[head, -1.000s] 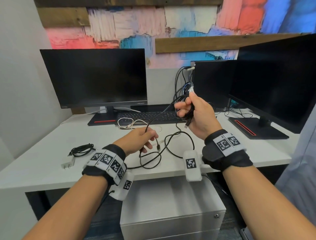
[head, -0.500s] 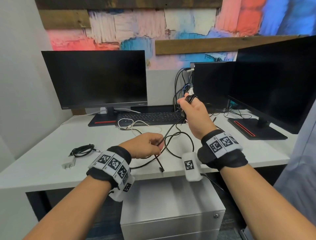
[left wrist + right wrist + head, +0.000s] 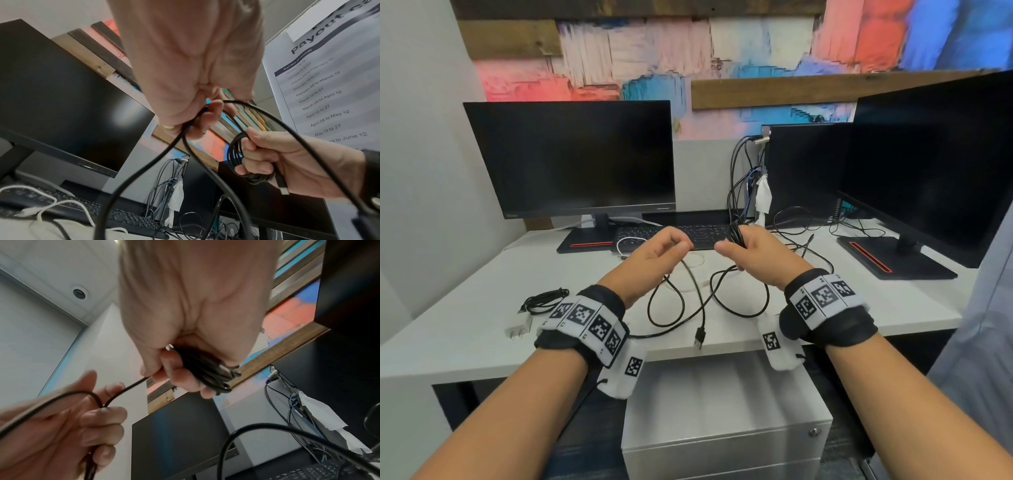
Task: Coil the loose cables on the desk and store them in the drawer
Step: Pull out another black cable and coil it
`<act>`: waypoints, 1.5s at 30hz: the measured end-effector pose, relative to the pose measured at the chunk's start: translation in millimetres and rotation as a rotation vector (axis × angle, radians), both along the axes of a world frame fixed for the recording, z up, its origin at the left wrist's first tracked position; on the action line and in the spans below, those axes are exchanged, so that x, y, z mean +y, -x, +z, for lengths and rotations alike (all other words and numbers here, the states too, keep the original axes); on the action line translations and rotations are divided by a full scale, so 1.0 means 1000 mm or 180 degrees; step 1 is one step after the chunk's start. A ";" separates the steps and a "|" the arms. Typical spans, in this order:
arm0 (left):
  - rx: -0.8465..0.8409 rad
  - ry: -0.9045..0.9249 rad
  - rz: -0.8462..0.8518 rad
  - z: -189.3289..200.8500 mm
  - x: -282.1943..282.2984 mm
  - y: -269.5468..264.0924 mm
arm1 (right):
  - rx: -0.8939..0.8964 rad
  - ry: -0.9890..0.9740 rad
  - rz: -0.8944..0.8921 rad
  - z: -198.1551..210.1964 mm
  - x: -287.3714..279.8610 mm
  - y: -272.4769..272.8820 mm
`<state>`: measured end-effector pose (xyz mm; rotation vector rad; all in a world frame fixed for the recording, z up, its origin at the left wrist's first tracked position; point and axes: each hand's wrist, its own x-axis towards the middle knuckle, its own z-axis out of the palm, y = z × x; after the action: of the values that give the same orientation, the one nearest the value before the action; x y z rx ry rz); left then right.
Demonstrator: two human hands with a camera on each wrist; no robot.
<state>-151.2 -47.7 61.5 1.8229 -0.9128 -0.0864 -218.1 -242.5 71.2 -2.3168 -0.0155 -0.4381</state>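
Observation:
A long black cable (image 3: pixel 700 301) lies in loose loops on the white desk (image 3: pixel 876 308), its USB plug (image 3: pixel 699 337) at the front edge. My right hand (image 3: pixel 726 246) grips a small coil (image 3: pixel 736 234) of that cable above the desk; the right wrist view shows the coil (image 3: pixel 207 371) wrapped inside the curled fingers. My left hand (image 3: pixel 678 248), close to the left of it, pinches the free strand; in the left wrist view the strand (image 3: pixel 185 134) runs out of its curled fingers (image 3: pixel 207 116) to the coil (image 3: pixel 236 155). The drawer cabinet (image 3: pixel 722 428) stands under the desk, closed.
A second black cable (image 3: pixel 544 299), bundled, and a white charger (image 3: pixel 518 329) lie at the desk's left. A white cable (image 3: pixel 626 245) rests by the keyboard (image 3: pixel 688 233). Two monitors (image 3: pixel 571 157) (image 3: pixel 935 161) and a dark computer case with plugged wires (image 3: pixel 739 192) stand behind.
My left hand has risen from the desk with the strand and come close to the right hand. The right hand has dropped slightly. The plug end has slid toward the desk's front edge.

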 end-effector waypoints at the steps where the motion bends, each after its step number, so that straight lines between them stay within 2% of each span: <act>1: 0.0027 -0.0012 -0.0056 0.000 0.000 0.000 | -0.0026 -0.0053 -0.0037 -0.001 -0.001 0.000; 5: 0.0319 0.0214 -0.0132 0.000 -0.001 -0.003 | -0.0181 -0.0188 -0.0066 -0.002 -0.005 -0.002; 10: 0.0676 0.0557 -0.0064 -0.004 -0.003 -0.008 | -0.0098 -0.0083 0.0028 -0.002 -0.004 0.002; 13: 0.0672 0.0870 0.0179 -0.007 -0.006 -0.009 | 0.0072 -0.0077 0.0103 -0.003 -0.003 0.004; 19: 0.0995 0.1594 0.0646 -0.004 -0.008 -0.014 | 0.0285 -0.0023 0.0360 -0.004 -0.001 0.007; 22: 0.0829 0.1275 0.0915 -0.005 -0.004 -0.019 | 0.0363 -0.0152 0.0559 -0.005 -0.002 0.009; 26: 0.0969 0.0528 0.0863 -0.012 -0.003 -0.019 | 0.0143 -0.0722 0.0743 -0.003 -0.004 0.008; 30: 0.1072 0.0262 0.0971 -0.019 -0.006 -0.020 | 0.0034 -0.1243 0.0990 0.000 -0.004 0.011; 33: 0.1064 0.0007 0.0948 -0.023 -0.006 -0.023 | -0.0084 -0.1414 0.0947 0.003 -0.004 0.011; 36: 0.1146 0.0130 0.0764 -0.021 -0.008 -0.016 | -0.0192 -0.1312 0.0718 0.004 -0.004 0.010; 40: 0.1701 0.0547 0.0454 -0.014 -0.009 -0.004 | -0.0281 -0.1166 0.0424 0.005 -0.003 0.007; 42: 0.1660 0.0518 0.0356 -0.013 -0.008 -0.002 | -0.0270 -0.1177 0.0272 0.004 -0.004 0.003; 45: 0.1256 0.0231 0.0343 -0.014 -0.007 0.000 | -0.0166 -0.0980 0.0027 0.001 -0.007 -0.002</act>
<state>-151.6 -54.8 47.7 1.7031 -0.5324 -0.3289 -215.9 -249.2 71.8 -2.0021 0.0159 -0.4623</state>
